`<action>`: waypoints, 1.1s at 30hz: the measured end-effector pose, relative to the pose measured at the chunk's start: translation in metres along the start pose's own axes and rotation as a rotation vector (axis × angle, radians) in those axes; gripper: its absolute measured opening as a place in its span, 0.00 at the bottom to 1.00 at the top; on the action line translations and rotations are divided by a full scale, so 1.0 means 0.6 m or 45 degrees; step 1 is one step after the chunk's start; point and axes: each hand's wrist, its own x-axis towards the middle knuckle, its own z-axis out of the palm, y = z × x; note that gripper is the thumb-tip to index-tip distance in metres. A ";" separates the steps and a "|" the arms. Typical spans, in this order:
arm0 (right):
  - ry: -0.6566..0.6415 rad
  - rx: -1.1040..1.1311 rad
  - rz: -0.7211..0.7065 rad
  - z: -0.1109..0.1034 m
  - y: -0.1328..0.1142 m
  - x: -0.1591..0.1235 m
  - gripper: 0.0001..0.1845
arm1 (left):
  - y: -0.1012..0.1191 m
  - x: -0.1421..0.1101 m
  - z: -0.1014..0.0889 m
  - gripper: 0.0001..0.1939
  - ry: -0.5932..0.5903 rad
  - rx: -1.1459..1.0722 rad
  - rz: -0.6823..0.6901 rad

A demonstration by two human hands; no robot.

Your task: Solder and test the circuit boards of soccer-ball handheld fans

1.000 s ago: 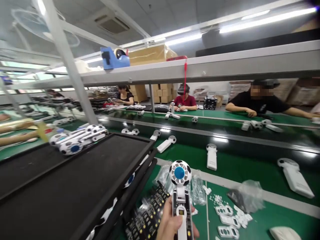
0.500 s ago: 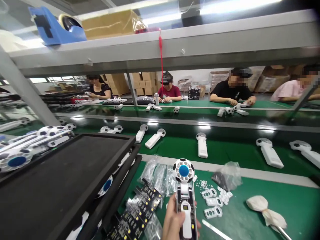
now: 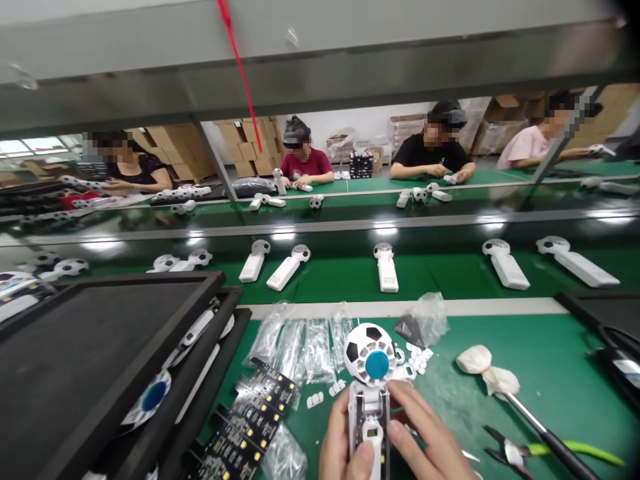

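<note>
Presently, left hand (image 3: 336, 443) grasps the ball-headed device (image 3: 371, 401); right hand (image 3: 430, 440), loosely open, touches its side; apparent fitting needs careful alignment.

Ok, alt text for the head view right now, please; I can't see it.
The left hand holds a white device with a football-patterned round head, the right hand at its side, over a green worktop. Around lie black circuit boards, clear plastic bags and cutters; similar white devices lie beyond.

The table (image 3: 500, 333) is green and smooth. The bags (image 3: 319, 350) are clear, shiny plastic. The tray (image 3: 130, 320) looks matt black.
</note>
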 end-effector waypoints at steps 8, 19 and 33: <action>-0.019 0.056 0.148 0.003 0.005 -0.022 0.24 | -0.002 -0.001 -0.014 0.28 -0.059 0.173 -0.114; -0.174 0.538 0.423 0.005 0.010 -0.001 0.20 | 0.005 0.000 -0.011 0.36 -0.151 -0.015 -0.568; -0.169 0.553 0.472 0.015 0.010 -0.008 0.24 | 0.015 -0.003 -0.001 0.32 -0.058 0.019 -0.546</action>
